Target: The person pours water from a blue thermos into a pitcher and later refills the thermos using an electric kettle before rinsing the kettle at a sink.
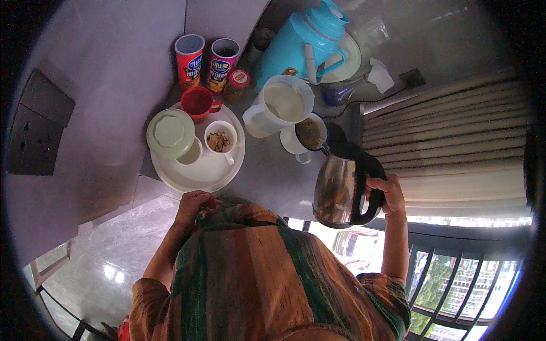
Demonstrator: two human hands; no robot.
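My right hand (386, 194) grips the black handle of a stainless steel electric kettle (337, 187), tilted with its spout at a white mug (292, 140). A stream of water runs from the spout into this mug, which has a dark rim and holds brownish liquid. Beside it stands a translucent plastic pitcher (288, 102) with a handle. My left hand (196, 206) is by the counter's near edge, fingers curled near the shirt front; whether they pinch the cloth is unclear. Just beyond it, a round white tray (200, 177) bears a white cup of dried pieces (220, 140), a red mug (197, 102) and a pale green lidded container (170, 133).
Two snack canisters (190, 64) and a red-lidded jar (237, 85) stand behind the tray. A turquoise thermos jug (294, 42) is at the back, with a cord (356, 102) to its right. A curtain (443, 157) and barred window border the counter's right side.
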